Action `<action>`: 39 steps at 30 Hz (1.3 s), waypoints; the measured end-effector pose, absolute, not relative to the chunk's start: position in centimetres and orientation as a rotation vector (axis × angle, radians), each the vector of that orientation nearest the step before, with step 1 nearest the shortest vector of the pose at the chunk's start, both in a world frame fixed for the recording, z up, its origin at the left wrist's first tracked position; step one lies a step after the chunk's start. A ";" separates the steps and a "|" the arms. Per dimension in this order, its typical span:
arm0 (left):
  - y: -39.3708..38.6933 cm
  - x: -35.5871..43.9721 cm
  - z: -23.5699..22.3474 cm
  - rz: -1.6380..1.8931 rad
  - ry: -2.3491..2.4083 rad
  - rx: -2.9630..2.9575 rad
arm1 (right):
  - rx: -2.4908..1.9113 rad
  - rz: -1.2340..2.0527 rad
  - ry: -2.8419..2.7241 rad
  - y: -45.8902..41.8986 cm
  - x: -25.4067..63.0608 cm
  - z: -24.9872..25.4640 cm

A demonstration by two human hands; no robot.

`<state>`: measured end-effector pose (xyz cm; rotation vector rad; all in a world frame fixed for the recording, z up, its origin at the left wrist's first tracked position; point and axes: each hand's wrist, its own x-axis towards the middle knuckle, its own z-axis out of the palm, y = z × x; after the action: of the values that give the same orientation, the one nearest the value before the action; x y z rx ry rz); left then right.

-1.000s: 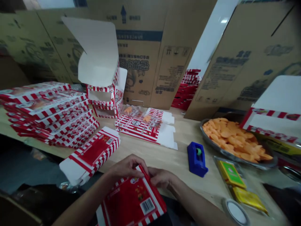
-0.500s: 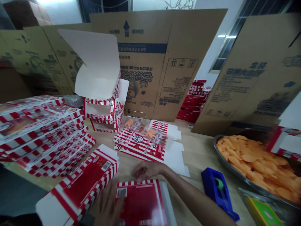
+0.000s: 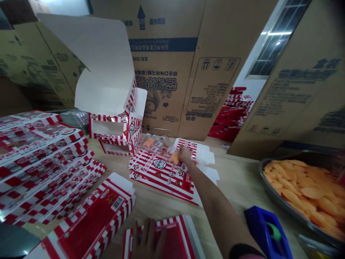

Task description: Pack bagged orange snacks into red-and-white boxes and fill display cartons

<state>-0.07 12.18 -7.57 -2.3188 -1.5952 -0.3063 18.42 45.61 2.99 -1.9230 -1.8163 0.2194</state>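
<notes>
right hand is moving off the striped carton, reaching snack packets (grip? can't tell); left hand is steadying the carton, fingers spread; pickup's needing a pinch.

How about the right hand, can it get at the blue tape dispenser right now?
Probably yes: the tape dispenser stands uncovered beside the right forearm, nothing visible blocking it. The right hand would have to leave the clear packets.

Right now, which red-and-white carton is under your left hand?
The bottom-centre carton, nearest me: my left hand lies across its red panel. The carton with the visible barcode, to its left, has no hand on it.
</notes>
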 end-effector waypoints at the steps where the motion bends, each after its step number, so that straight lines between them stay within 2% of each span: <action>1: 12.0 0.0 -6.5 -0.256 -1.642 -2.336 | -1.897 0.209 -1.859 45.0 18.6 3.1; 5: 11.1 -0.8 -1.0 -0.092 -1.970 -2.405 | -1.771 0.199 -2.019 40.9 20.5 4.5; 9: 10.1 -1.7 2.5 -0.125 -2.156 -2.368 | -1.653 0.160 -2.079 35.0 22.7 5.9; 15: 8.6 -1.3 3.2 -0.195 -2.167 -2.301 | -1.474 0.159 -2.195 26.6 23.5 6.0; 20: 7.8 -1.1 3.3 -0.202 -2.131 -2.329 | -1.407 0.161 -2.303 23.0 23.4 5.6; 23: 7.6 -1.1 3.3 -0.249 -2.081 -2.364 | -1.197 0.310 -2.466 21.8 23.2 5.3; 28: 7.8 -0.8 3.0 -0.287 -2.004 -2.487 | -0.938 0.814 -2.580 20.8 21.5 3.5; 32: 8.1 -0.9 2.9 -0.201 -2.033 -2.555 | -1.102 0.948 -2.347 20.5 20.5 1.8; 36: 8.2 -1.2 3.0 -0.130 -2.021 -2.590 | -1.497 0.741 -1.730 20.3 23.4 1.5; 39: 8.2 -1.3 3.0 -0.133 -2.012 -2.600 | -1.677 0.659 -1.577 19.6 27.1 1.7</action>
<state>-1.28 8.18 2.97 -2.6001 -2.0115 -0.1327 27.08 19.56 1.73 -1.6770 -1.5774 0.6592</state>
